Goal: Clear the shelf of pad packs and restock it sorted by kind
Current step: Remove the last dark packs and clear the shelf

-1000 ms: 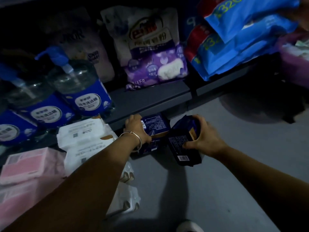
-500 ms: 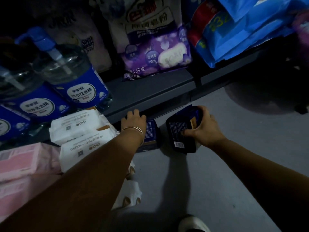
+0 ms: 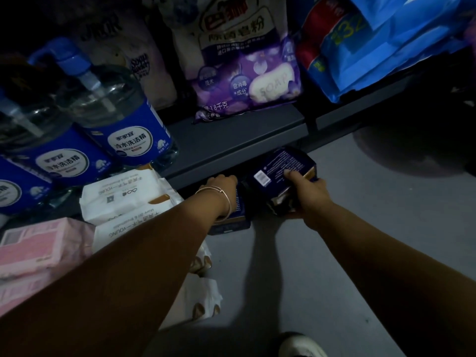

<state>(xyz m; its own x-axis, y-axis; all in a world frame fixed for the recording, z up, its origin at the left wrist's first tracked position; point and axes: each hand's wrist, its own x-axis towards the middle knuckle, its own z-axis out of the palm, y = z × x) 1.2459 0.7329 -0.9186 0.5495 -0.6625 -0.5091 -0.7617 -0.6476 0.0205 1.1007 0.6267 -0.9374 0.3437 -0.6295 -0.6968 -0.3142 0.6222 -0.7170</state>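
My right hand [image 3: 310, 194] grips a dark blue pad pack [image 3: 282, 167], tilted up, just in front of the grey shelf edge [image 3: 231, 150]. My left hand [image 3: 222, 185], with a bracelet on the wrist, lies on another dark blue pad pack [image 3: 235, 215] that sits on the floor under the shelf edge; its fingers reach into the dark gap and are hidden. White pad packs [image 3: 123, 199] are stacked on the floor to the left. Pink pad packs [image 3: 33, 248] lie further left.
On the shelf stand clear detergent bottles [image 3: 121, 124] with blue labels, a purple soap powder bag [image 3: 247, 81] and blue tissue packs [image 3: 365, 47]. Grey floor [image 3: 360, 228] spreads to the right. A white shoe [image 3: 301, 346] shows at the bottom.
My right hand has turned its dark blue pack so the barcode side faces up and moved it closer to the shelf. My left hand has pushed further under the shelf edge.
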